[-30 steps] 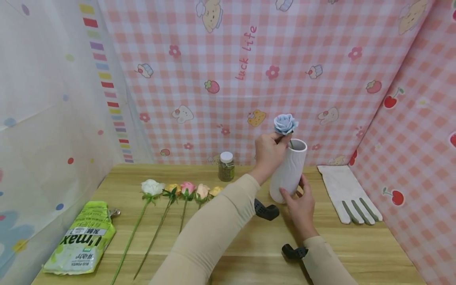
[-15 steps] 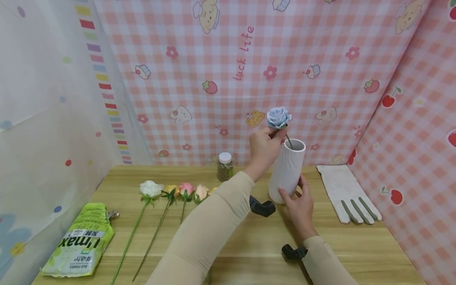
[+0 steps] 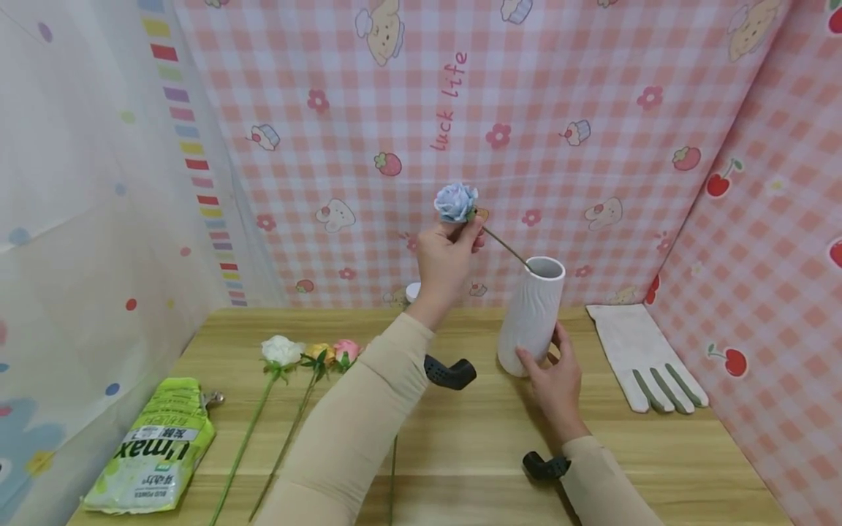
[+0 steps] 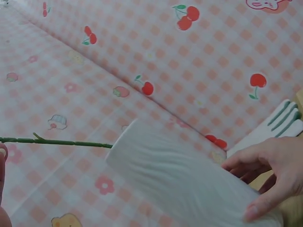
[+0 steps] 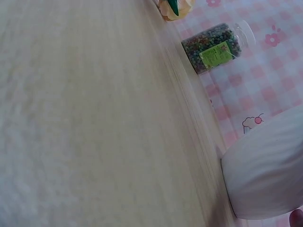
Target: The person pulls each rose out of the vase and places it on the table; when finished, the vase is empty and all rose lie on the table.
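In the head view my left hand (image 3: 447,259) pinches a blue rose (image 3: 455,202) just under its bloom. From there the green stem (image 4: 71,142) slants down to the mouth of the white vase (image 3: 534,318), where its lower end passes behind the rim in the left wrist view. My right hand (image 3: 555,376) holds the vase low on its side, thumb in front and fingers around the right. The vase leans slightly right, its ridged wall (image 5: 267,165) filling a corner of the right wrist view.
White (image 3: 281,351), yellow (image 3: 319,354) and pink roses (image 3: 346,351) lie at left, partly under my left sleeve. A green fertiliser bag (image 3: 154,449) is further left. Behind stands a bead-filled jar (image 5: 213,47). A white glove (image 3: 647,358) lies at right.
My left hand has moved left and up with the blue rose, and much more of its stem shows above the vase mouth. The right hand and vase have stayed in place.
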The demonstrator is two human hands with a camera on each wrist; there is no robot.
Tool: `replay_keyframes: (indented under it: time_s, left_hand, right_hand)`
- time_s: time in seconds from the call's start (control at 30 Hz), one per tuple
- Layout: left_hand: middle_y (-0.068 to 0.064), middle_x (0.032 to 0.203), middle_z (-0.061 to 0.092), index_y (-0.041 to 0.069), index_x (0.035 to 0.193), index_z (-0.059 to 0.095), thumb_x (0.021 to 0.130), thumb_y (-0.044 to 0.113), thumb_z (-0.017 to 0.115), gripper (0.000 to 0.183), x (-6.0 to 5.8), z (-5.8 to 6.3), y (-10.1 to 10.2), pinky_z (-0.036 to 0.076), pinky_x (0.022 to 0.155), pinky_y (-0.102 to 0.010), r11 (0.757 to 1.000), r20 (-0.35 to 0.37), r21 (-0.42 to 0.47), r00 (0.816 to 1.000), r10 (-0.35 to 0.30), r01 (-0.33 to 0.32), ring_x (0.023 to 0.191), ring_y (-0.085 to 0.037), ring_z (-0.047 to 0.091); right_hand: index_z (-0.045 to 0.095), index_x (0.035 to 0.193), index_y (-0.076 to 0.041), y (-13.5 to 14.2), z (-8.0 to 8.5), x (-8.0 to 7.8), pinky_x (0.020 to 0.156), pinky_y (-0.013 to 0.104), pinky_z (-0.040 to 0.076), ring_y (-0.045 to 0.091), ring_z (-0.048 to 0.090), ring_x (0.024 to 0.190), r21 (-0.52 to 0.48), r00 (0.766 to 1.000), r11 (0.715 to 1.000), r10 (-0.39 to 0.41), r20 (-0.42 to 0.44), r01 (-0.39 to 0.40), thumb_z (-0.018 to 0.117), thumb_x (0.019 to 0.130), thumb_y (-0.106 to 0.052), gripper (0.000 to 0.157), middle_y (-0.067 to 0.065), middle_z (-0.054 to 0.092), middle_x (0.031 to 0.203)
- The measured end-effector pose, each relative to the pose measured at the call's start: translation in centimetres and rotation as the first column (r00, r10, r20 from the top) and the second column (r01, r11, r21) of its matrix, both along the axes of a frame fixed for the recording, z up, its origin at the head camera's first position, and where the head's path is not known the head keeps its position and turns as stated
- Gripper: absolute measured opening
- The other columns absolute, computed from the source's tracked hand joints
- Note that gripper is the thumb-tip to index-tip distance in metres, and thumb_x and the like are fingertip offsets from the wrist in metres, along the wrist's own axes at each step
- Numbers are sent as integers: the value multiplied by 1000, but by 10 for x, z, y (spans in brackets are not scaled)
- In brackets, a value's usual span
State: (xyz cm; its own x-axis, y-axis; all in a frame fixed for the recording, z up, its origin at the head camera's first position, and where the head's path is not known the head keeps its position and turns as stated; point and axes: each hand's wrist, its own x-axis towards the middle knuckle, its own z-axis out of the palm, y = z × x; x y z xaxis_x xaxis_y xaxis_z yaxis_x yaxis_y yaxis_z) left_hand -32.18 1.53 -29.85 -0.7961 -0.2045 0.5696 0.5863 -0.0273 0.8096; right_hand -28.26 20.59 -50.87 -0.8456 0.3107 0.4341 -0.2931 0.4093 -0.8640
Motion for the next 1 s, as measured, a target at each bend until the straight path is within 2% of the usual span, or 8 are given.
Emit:
replay_keyframes:
  time_s: [0.2,0.43,0.57,0.73,0.87,1.0]
  left_hand:
    - [-16,74,70,-5,95,72,90,15,69,22,-2,-4,-21,57,60,-29,992,55,117,998,33,-40,61,-14,66]
    - [-14,78,70,-8,95,70,91,15,68,23,1,-16,-45,57,63,-28,967,127,247,991,27,-58,63,-15,66]
    - [-17,81,69,-6,95,70,92,17,67,23,7,-20,-60,56,66,-29,948,138,313,990,8,-51,66,-17,65]
    - [-21,88,68,-10,100,65,92,23,65,33,14,-26,-82,56,70,-29,924,119,381,992,-28,-20,75,-23,68]
    - [-21,92,67,-5,100,64,91,29,64,36,21,-32,-97,56,67,-27,906,124,424,991,-57,-1,74,-20,68]
    - [-23,91,66,-1,97,64,91,29,65,31,31,-44,-107,55,59,-25,911,140,413,988,-69,5,66,-17,65]
  right_hand:
    - [41,144,-15,-1,0,-1,96,49,45,22,46,124,-2,1000,1000,-1,-7,1,81,79,-24,77,11,51,136]
    - [40,145,-15,-1,-1,0,96,52,44,24,45,125,-8,1000,1000,-2,-6,2,81,80,-25,77,11,50,137]
    - [40,145,-15,-1,0,0,97,51,43,24,45,126,-9,1000,1000,-2,-1,2,80,80,-26,77,12,50,137]
    - [39,145,-14,-2,0,1,96,51,44,25,45,125,1,1000,1000,-9,-10,9,80,80,-25,78,13,50,137]
    - [38,146,-15,-2,0,2,96,52,43,25,46,124,-5,1000,1000,-7,-10,7,80,80,-24,79,13,50,137]
    - [39,146,-16,-2,-1,1,96,51,44,24,46,123,-14,1000,1000,-9,-7,9,80,80,-24,78,12,50,136]
